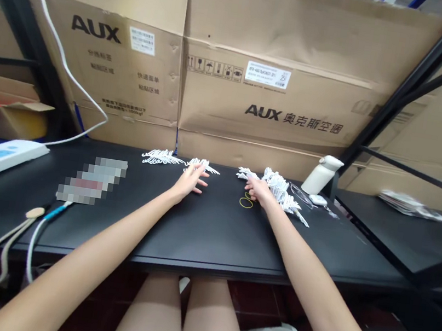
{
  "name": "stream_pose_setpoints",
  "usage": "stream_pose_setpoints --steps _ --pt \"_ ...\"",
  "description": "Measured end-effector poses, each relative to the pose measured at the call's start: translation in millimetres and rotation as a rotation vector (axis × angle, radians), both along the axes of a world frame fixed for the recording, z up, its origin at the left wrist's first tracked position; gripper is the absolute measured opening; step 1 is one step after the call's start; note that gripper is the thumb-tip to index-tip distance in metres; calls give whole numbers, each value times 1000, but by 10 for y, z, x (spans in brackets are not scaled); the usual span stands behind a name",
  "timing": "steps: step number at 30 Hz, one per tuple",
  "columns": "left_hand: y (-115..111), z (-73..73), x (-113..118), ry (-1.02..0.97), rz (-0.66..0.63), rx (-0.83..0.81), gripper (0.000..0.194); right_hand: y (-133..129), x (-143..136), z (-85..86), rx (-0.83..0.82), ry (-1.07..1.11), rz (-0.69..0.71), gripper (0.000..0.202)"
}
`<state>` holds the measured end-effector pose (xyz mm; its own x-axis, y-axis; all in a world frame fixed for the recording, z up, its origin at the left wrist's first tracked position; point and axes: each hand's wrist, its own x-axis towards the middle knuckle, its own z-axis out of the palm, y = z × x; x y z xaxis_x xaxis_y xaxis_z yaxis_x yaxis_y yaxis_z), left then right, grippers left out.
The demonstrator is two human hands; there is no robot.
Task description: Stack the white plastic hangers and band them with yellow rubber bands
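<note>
My left hand [190, 184] has its fingers spread at the near edge of a small bundle of thin white strips [204, 164]. Just left of it, a similar white bundle [160, 156] lies fanned out on the black table. My right hand [258, 189] has its fingers curled in beside a few short white pieces [246, 173]; what is between the fingertips, if anything, is hidden. Right behind that hand lies a larger pile of white strips [282, 188], partly covered by the wrist. Yellow rubber bands [246, 203] lie under the right fingers.
A cream bottle [319, 176], a small white device [317, 200] and glasses [300, 193] are at the right. Leftward lie a blurred-out flat object [92, 180] with a cable and a white power strip [1, 160]. Cardboard [297, 99] walls the back; black posts flank the table.
</note>
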<state>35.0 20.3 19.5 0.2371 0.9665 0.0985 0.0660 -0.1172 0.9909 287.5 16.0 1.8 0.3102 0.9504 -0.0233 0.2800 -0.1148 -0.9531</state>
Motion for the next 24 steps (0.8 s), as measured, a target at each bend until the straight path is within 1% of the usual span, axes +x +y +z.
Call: stream_pose_setpoints --steps 4,6,8,13,18,21,24 --pt "-3 -2 1 2 2 -9 41 -15 73 -13 98 -253 -56 22" --pt "-11 1 0 1 1 -11 42 -21 92 -16 143 -344 -75 16" --pt "-20 6 0 3 -3 -14 43 -21 100 -28 176 -405 -90 13" --pt "-37 19 0 6 -1 -21 41 15 137 -74 264 -499 -164 17" --pt "-31 5 -4 16 -19 -21 40 49 212 -86 213 -565 -209 21" --pt "-22 -8 -5 23 -27 -18 42 44 234 -90 192 -668 -244 21" --pt "-25 -12 -1 25 -28 -17 42 32 234 -94 138 -755 -275 20"
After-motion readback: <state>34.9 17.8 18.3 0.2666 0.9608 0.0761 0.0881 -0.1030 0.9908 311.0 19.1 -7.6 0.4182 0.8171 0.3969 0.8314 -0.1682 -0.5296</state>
